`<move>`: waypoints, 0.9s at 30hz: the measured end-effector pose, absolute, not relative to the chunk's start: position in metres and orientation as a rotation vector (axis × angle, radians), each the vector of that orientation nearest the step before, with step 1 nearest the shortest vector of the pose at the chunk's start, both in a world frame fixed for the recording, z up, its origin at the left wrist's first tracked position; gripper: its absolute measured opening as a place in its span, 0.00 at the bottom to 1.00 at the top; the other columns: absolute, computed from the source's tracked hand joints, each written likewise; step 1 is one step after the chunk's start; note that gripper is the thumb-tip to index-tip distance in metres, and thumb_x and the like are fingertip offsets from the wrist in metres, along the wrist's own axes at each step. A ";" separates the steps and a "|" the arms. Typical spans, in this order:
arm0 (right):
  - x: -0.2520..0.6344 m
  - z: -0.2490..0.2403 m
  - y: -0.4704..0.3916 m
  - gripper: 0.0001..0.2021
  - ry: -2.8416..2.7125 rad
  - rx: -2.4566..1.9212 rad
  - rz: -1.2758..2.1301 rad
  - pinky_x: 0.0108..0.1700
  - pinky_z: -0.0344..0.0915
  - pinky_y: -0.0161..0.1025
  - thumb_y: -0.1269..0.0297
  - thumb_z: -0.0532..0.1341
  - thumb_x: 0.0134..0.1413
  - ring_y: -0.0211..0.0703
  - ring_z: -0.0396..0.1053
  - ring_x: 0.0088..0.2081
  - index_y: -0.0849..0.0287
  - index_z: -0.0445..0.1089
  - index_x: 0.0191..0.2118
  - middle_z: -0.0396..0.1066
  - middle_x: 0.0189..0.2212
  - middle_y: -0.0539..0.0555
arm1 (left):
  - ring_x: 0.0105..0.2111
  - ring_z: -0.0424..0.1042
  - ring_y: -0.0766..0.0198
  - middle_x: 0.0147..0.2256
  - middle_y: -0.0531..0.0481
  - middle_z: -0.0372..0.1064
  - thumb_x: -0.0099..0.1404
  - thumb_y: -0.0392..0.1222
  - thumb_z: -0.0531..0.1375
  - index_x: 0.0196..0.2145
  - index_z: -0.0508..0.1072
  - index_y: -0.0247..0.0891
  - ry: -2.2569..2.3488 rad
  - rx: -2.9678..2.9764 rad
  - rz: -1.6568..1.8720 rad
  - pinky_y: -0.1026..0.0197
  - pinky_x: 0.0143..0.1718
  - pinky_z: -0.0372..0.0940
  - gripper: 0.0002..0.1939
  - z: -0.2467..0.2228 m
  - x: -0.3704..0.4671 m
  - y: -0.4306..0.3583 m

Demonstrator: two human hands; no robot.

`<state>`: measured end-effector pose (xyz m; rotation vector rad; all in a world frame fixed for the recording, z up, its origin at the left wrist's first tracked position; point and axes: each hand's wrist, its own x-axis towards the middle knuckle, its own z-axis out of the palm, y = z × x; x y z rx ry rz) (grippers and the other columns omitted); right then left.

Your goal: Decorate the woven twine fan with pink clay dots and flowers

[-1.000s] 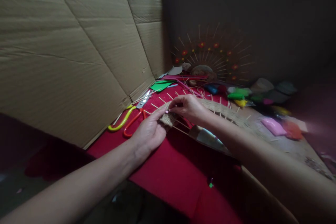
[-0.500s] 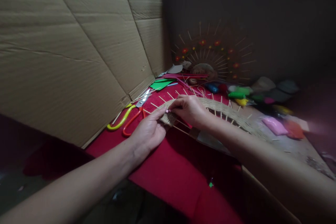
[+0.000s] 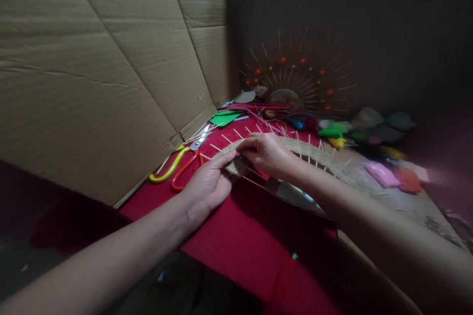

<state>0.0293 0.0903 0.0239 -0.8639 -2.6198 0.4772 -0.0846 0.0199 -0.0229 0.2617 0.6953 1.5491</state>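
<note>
A woven straw arch (image 3: 303,146) with thin sticks poking out along its edge lies curved over the red cloth. My left hand (image 3: 209,182) is wrapped round its near left end, thumb along the top and fingers underneath. Pressed to the same end, my right hand (image 3: 264,153) has its fingertips pinched together beside my left thumb. Whatever is between those fingertips is too small and hidden to tell. Scissors (image 3: 181,160) with one yellow and one red handle lie partly spread, left of my hands.
A tall cardboard panel (image 3: 111,74) stands at the left. Behind the arch are green sheets (image 3: 225,118) and pink strips (image 3: 258,107). A finished-looking stick fan with red flowers (image 3: 283,60) leans at the back. Coloured packets (image 3: 382,175) lie at the right on the red-covered table (image 3: 229,246).
The view has shifted slightly. Both hands stay at the arch's left end; a small pink spot seen earlier between the right fingertips and left thumb is now mostly covered.
</note>
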 end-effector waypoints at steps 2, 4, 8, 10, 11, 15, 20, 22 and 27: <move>0.029 0.024 0.090 0.12 -2.602 -0.857 0.495 0.36 0.63 0.34 0.78 0.58 0.51 0.40 0.71 0.32 0.64 0.78 0.37 0.76 0.32 0.56 | 0.33 0.75 0.64 0.32 0.46 0.76 0.60 0.24 0.54 0.32 0.76 0.30 0.681 0.255 1.540 0.59 0.43 0.69 0.11 -0.022 -0.085 0.020; 0.030 0.024 0.089 0.11 -2.590 -0.853 0.503 0.36 0.63 0.35 0.78 0.58 0.51 0.40 0.71 0.32 0.65 0.78 0.37 0.76 0.32 0.56 | 0.35 0.75 0.63 0.33 0.45 0.77 0.59 0.24 0.54 0.35 0.76 0.31 0.671 0.257 1.533 0.59 0.44 0.69 0.12 -0.021 -0.085 0.020; 0.042 0.027 0.088 0.10 -2.507 -0.859 0.512 0.37 0.64 0.35 0.77 0.59 0.51 0.39 0.71 0.33 0.64 0.77 0.37 0.76 0.33 0.57 | 0.37 0.76 0.60 0.36 0.42 0.76 0.60 0.25 0.54 0.42 0.75 0.29 0.689 0.274 1.508 0.58 0.44 0.70 0.15 -0.018 -0.085 0.019; 0.056 0.031 0.086 0.10 -2.445 -0.897 0.545 0.36 0.65 0.35 0.75 0.59 0.52 0.39 0.71 0.33 0.64 0.77 0.37 0.76 0.34 0.57 | 0.38 0.76 0.59 0.39 0.39 0.76 0.61 0.24 0.53 0.45 0.73 0.28 0.717 0.265 1.486 0.58 0.44 0.71 0.17 -0.015 -0.084 0.019; 0.065 0.034 0.085 0.09 -2.433 -0.927 0.558 0.36 0.65 0.35 0.74 0.59 0.53 0.39 0.71 0.33 0.64 0.77 0.37 0.76 0.34 0.57 | 0.39 0.76 0.57 0.41 0.38 0.75 0.61 0.24 0.53 0.47 0.73 0.27 0.729 0.255 1.479 0.57 0.44 0.71 0.17 -0.014 -0.084 0.018; 0.108 0.050 0.079 0.08 -2.490 -1.087 0.560 0.32 0.62 0.34 0.73 0.59 0.52 0.38 0.70 0.30 0.64 0.76 0.34 0.75 0.30 0.54 | 0.42 0.75 0.54 0.44 0.35 0.74 0.60 0.23 0.54 0.51 0.70 0.27 0.770 0.215 1.488 0.56 0.44 0.72 0.21 -0.008 -0.085 0.017; 0.155 0.061 0.066 0.05 -2.576 -1.352 0.541 0.27 0.57 0.33 0.71 0.60 0.50 0.35 0.64 0.26 0.62 0.73 0.28 0.70 0.22 0.50 | 0.43 0.75 0.51 0.45 0.34 0.74 0.62 0.27 0.53 0.53 0.69 0.28 0.786 0.182 1.478 0.54 0.42 0.74 0.21 -0.008 -0.089 0.019; 0.166 0.059 0.060 0.04 -2.638 -1.411 0.540 0.27 0.56 0.32 0.71 0.61 0.49 0.35 0.64 0.26 0.61 0.73 0.28 0.70 0.23 0.49 | 0.43 0.75 0.51 0.44 0.34 0.74 0.63 0.27 0.52 0.54 0.68 0.27 0.770 0.174 1.480 0.53 0.42 0.74 0.21 -0.008 -0.090 0.019; 0.170 0.047 0.048 0.04 -2.709 -1.453 0.532 0.29 0.57 0.33 0.71 0.61 0.51 0.36 0.65 0.28 0.59 0.73 0.29 0.72 0.26 0.50 | 0.43 0.75 0.51 0.43 0.35 0.75 0.63 0.27 0.52 0.55 0.67 0.29 0.758 0.152 1.496 0.53 0.44 0.73 0.22 -0.007 -0.087 0.020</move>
